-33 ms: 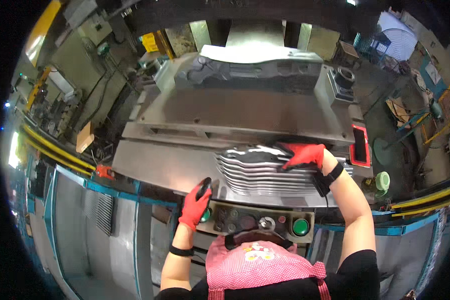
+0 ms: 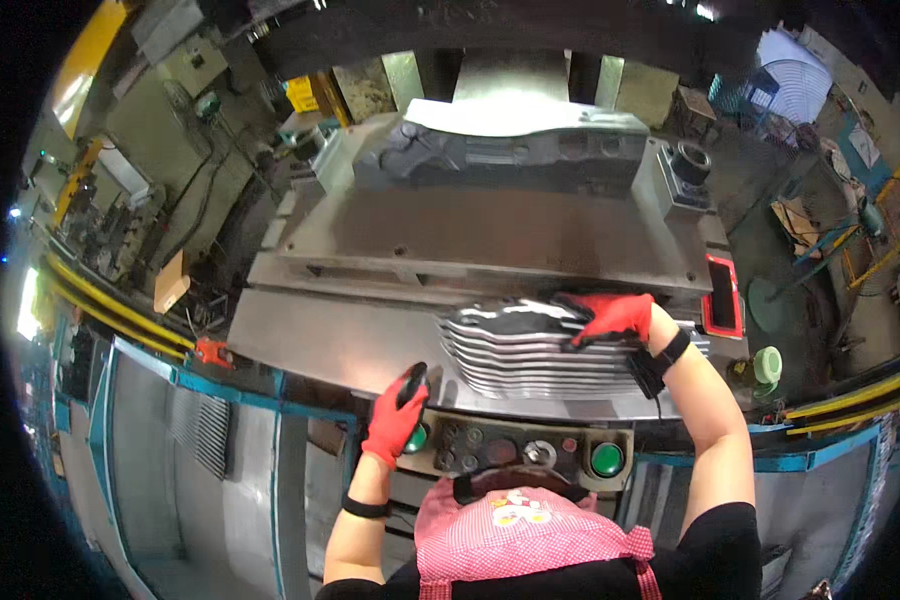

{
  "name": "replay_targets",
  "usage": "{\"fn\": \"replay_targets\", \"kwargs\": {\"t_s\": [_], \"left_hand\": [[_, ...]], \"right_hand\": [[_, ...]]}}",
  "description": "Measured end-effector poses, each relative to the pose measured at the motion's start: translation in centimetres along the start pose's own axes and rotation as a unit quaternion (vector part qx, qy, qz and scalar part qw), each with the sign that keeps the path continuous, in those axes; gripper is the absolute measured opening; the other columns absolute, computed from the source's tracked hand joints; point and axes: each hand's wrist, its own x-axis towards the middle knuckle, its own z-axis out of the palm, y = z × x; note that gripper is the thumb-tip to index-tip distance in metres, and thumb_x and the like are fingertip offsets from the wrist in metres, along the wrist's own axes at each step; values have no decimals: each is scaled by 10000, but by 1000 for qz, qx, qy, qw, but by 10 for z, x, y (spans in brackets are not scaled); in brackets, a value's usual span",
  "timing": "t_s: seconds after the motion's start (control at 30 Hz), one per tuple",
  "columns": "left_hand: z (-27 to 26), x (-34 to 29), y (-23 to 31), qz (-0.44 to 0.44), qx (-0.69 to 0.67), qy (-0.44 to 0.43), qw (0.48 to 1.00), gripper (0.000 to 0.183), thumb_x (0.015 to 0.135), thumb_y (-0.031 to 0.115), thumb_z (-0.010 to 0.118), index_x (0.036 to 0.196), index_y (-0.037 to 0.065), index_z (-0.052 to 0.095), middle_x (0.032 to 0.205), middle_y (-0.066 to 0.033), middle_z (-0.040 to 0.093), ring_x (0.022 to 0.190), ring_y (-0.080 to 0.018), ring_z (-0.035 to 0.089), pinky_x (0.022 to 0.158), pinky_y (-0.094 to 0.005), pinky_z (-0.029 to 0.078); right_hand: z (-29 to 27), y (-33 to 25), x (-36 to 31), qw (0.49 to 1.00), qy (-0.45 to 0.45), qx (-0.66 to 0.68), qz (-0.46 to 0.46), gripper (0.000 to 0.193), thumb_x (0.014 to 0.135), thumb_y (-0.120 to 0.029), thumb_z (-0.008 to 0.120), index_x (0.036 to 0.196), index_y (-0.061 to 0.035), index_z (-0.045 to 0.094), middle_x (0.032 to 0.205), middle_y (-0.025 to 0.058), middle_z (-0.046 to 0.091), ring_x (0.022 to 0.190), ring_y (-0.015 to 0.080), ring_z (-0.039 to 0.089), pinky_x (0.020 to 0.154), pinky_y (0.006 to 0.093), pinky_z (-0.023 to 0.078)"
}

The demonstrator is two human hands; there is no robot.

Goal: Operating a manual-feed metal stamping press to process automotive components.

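In the middle right of the metal bed lies a stack of shiny curved sheet-metal panels [image 2: 530,365], with several edges showing in layers. My right hand [image 2: 615,318], in a red glove with black fingers, grips the topmost panel near its right end; the fingertips blend into the dark surface. My left hand [image 2: 395,415], gloved the same way, is at the bed's front edge beside a green push button [image 2: 415,438]. Its fingers point up and away, with nothing visible in them. A gap of bed separates it from the stack.
A control panel [image 2: 490,447] with a second green button [image 2: 606,459] sits in front of me. Beyond the bed stands a large press die [image 2: 500,155] with a bright metal piece [image 2: 520,117] on it. A red-framed dark device [image 2: 722,295] lies at the right.
The whole view has shifted very slightly downward and to the right. My hands and the stack keep nearly the same places relative to each other.
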Motion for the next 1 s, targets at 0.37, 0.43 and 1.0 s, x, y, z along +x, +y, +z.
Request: {"fn": "replay_targets", "kwargs": {"t_s": [0.37, 0.43, 1.0], "left_hand": [[-66, 9, -14, 48, -40, 21, 998, 416, 837, 109, 594, 1239, 44, 512, 1181, -136, 578, 1096, -204, 546, 931, -294, 410], [-73, 12, -14, 54, -39, 41, 997, 416, 833, 96, 595, 1238, 42, 513, 1192, -135, 572, 1098, -209, 543, 935, -297, 408], [-100, -16, -67, -39, 29, 181, 982, 442, 829, 138, 603, 1237, 8, 495, 1238, -178, 523, 1159, -303, 486, 977, -358, 373]], "right_hand": [[19, -69, -49, 934, 256, -240, -60, 999, 520, -330, 819, 1356, -80, 332, 1313, 214, 374, 1235, 385, 343, 1031, 473, 265], [4, -87, -34, 877, 358, -312, -70, 1002, 505, -347, 811, 1350, -91, 336, 1315, 191, 362, 1225, 378, 346, 1029, 491, 243], [-77, -120, 214, 618, 556, -555, -42, 669, 795, -96, 534, 1385, -288, 284, 1318, 130, 377, 1191, 350, 368, 1018, 520, 280]]}}
